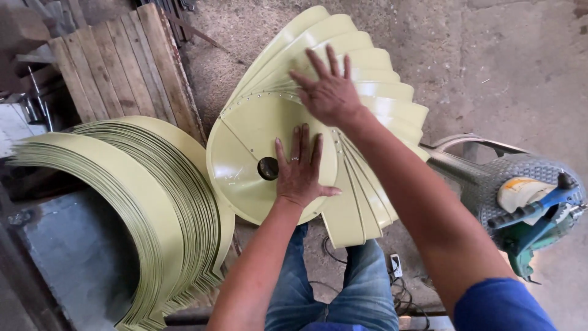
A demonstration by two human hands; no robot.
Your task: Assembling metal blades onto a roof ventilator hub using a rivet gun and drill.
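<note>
Head view. Left hand [300,168] laid flat, fingers spread, on pale yellow-green round metal disc [257,153], just right of its dark centre hole [267,168]. Right hand [327,92] flat and open, fingers splayed, pressed on fanned curved blades [386,104] overlapping past the disc's upper right edge. Row of rivets [257,96] along the disc's upper rim. Stack of matching curved blades [153,202] at left. Wooden pallet [116,61] behind. Rivet tool [533,211] at right, above concrete floor [502,61].

Pale yellow-green metal disc [251,138], round, centre hole, lying tilted at frame centre; matching curved blades [380,98] riveted along its rim, fanned overlapping from 12 to 4 o'clock.
</note>
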